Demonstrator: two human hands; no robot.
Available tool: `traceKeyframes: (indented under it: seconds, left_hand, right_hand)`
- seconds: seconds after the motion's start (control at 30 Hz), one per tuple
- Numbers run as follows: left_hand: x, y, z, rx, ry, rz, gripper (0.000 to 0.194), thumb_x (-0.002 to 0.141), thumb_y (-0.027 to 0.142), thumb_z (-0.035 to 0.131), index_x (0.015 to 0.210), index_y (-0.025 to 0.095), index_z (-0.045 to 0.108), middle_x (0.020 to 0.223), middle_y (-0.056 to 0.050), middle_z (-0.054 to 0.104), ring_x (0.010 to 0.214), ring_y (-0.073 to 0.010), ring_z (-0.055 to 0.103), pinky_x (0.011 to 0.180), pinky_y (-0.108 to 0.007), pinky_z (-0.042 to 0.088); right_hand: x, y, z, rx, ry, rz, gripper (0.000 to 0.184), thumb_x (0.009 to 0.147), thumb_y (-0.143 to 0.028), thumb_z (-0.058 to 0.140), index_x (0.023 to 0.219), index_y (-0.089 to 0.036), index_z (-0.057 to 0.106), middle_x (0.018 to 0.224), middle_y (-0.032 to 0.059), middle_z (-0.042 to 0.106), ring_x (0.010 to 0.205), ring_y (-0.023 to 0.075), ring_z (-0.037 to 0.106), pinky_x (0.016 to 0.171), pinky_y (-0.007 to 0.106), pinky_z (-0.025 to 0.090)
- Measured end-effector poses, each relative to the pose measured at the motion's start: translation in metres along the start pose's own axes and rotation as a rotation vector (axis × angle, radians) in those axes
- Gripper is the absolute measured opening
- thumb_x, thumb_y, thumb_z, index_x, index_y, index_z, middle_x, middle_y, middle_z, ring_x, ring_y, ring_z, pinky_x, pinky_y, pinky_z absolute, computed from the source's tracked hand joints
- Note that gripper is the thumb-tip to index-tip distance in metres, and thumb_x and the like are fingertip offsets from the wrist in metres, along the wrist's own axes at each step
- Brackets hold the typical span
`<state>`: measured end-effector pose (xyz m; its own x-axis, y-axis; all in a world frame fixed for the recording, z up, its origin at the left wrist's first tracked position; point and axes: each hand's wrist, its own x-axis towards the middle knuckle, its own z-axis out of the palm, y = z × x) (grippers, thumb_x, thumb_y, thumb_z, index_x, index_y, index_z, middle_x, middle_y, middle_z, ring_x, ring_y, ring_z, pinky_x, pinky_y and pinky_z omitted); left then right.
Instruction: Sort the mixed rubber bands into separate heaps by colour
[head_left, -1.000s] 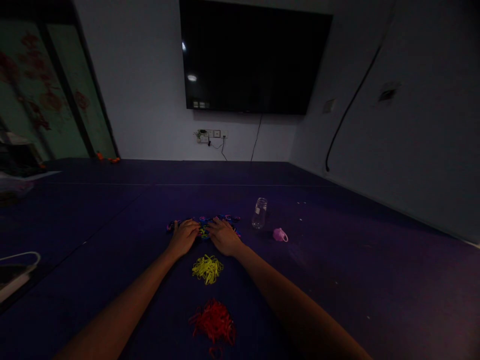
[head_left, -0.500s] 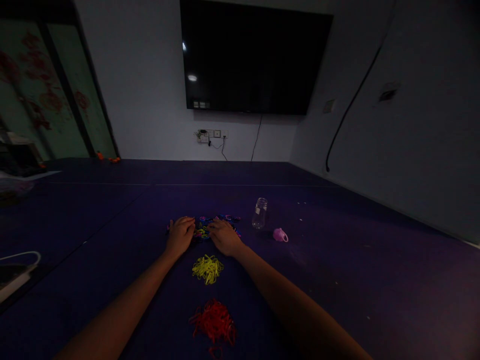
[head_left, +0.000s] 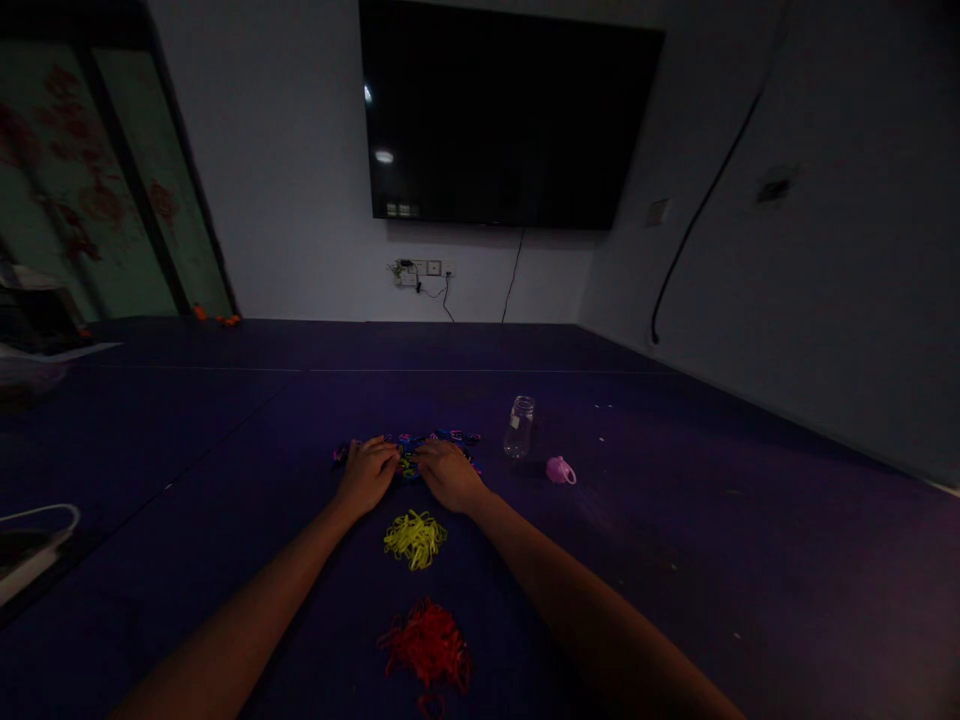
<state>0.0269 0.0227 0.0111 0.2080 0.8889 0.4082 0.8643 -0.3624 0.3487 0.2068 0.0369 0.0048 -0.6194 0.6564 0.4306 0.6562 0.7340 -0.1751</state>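
Observation:
Both hands rest at a spread of mixed-colour rubber bands [head_left: 407, 465], in blue, pink, black and yellow-green. My left hand [head_left: 367, 478] lies palm down on its left part, fingers stretched toward the middle. From the right, my right hand [head_left: 451, 476] lies palm down on the same bands, fingers extended. The palms hide part of the spread, and no band shows gripped. Nearer to me, between the forearms, sits a heap of yellow rubber bands [head_left: 415, 540]. Closest of all is a heap of red rubber bands [head_left: 429, 645].
A clear, narrow-necked jar [head_left: 519, 428] stands to the right of my right hand. Beside it lies a pink lid with a ring [head_left: 560, 470]. At the left edge is a white object with a cable [head_left: 34, 570]. The purple surface [head_left: 675, 500] extends to the wall.
My left hand has slid a little to the right, closer to my right hand, uncovering bands on its left. My right hand stays almost where it was.

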Motion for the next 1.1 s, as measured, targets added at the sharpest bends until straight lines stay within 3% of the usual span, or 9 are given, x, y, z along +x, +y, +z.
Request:
traceKeyframes:
  seconds: [0.23,0.5,0.9,1.1]
  left_hand:
    - [-0.0025,0.0052,-0.0025,-0.004,-0.071,-0.001,0.033,0.088,0.022,0.038,0.095,0.026,0.069,0.115,-0.003,0.066,0.121,-0.0266,0.047,0.105,-0.063,0.011]
    - [-0.0013,0.0049,-0.0024,0.0,-0.059,0.01,0.033,0.085,0.018,0.038,0.094,0.024,0.069,0.112,-0.005,0.067,0.119,-0.0258,0.048,0.105,-0.062,0.015]
    - [-0.0029,0.0017,0.001,0.005,-0.082,0.047,0.031,0.08,0.014,0.039,0.086,0.025,0.068,0.108,-0.004,0.068,0.121,-0.0248,0.047,0.106,-0.063,0.007]
    - [-0.0025,0.0036,-0.0017,-0.025,-0.015,0.048,0.033,0.081,0.014,0.041,0.095,0.026,0.069,0.112,-0.004,0.066,0.116,-0.0242,0.051,0.106,-0.06,0.011]
  right_hand:
    - [-0.0012,0.0016,0.0022,-0.013,-0.024,-0.01,0.026,0.089,-0.017,0.044,0.105,-0.017,0.064,0.117,0.0094,0.06,0.118,0.0227,0.046,0.099,0.04,0.033]
    - [-0.0005,0.0019,0.001,-0.009,-0.035,0.002,0.029,0.088,-0.015,0.044,0.112,-0.015,0.06,0.117,0.0107,0.059,0.116,0.0215,0.046,0.099,0.038,0.034]
    - [-0.0007,0.0003,-0.0032,0.049,0.023,-0.019,0.024,0.088,-0.014,0.043,0.099,-0.014,0.065,0.107,0.0088,0.062,0.103,0.018,0.053,0.09,0.031,0.039]
    - [-0.0009,-0.0016,-0.0059,0.066,0.059,-0.03,0.024,0.088,-0.014,0.043,0.089,-0.015,0.067,0.101,0.0079,0.064,0.095,0.0168,0.056,0.086,0.03,0.041]
